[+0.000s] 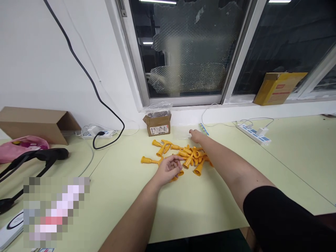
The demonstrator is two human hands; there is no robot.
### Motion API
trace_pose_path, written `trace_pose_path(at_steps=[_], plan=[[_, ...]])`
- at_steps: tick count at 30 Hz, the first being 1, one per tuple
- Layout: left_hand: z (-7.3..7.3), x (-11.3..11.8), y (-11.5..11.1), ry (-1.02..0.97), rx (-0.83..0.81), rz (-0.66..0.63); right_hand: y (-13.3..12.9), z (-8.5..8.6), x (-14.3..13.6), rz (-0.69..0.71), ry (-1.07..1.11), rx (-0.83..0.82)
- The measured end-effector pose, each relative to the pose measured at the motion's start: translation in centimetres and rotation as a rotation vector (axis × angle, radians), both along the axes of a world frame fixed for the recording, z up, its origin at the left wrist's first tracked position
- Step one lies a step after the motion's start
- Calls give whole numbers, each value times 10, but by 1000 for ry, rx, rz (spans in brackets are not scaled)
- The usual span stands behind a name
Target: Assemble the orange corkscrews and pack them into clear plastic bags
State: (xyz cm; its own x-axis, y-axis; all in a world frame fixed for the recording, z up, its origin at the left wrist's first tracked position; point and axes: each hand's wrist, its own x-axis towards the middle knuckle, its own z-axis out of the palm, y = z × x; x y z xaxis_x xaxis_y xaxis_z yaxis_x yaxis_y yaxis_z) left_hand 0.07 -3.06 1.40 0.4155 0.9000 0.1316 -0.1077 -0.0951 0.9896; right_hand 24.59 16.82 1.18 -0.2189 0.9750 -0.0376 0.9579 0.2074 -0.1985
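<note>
A loose pile of orange-yellow plastic pieces (187,154) lies on the table, each with a ribbed shaft and flared end; some look hammer-shaped. My left hand (168,170) rests at the pile's near left side, palm turned partly up. Its fingers are loosely curled with the thumb apart, and I see nothing held. Beyond the pile, my right hand (196,135) reaches to a flat clear plastic bag (181,132), its fingertips closed at the bag's right edge. My right forearm hides part of the pile's right side.
An opened small carton (158,126) stands against the wall. Power strips (253,134) and cables lie along the back. At left are a larger cardboard box (34,122), a pink bag (23,148) and a black strap-like frame (49,155). A yellow box (278,89) sits on the sill.
</note>
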Motion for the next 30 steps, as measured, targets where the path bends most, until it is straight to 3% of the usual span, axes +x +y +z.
trace_pose_path(at_steps=[5,20,26,30], plan=[[-1,0,0,7,-17,10,5,-3,3,-84,-30,-2],[-3,-3,-2,32,-55,15,7,0,0,52,-7,56],[-4,-3,-1,45,-55,32,-3,13,0,70,129,150],[-5,-4,0,76,-10,53,-26,25,-1,84,236,207]])
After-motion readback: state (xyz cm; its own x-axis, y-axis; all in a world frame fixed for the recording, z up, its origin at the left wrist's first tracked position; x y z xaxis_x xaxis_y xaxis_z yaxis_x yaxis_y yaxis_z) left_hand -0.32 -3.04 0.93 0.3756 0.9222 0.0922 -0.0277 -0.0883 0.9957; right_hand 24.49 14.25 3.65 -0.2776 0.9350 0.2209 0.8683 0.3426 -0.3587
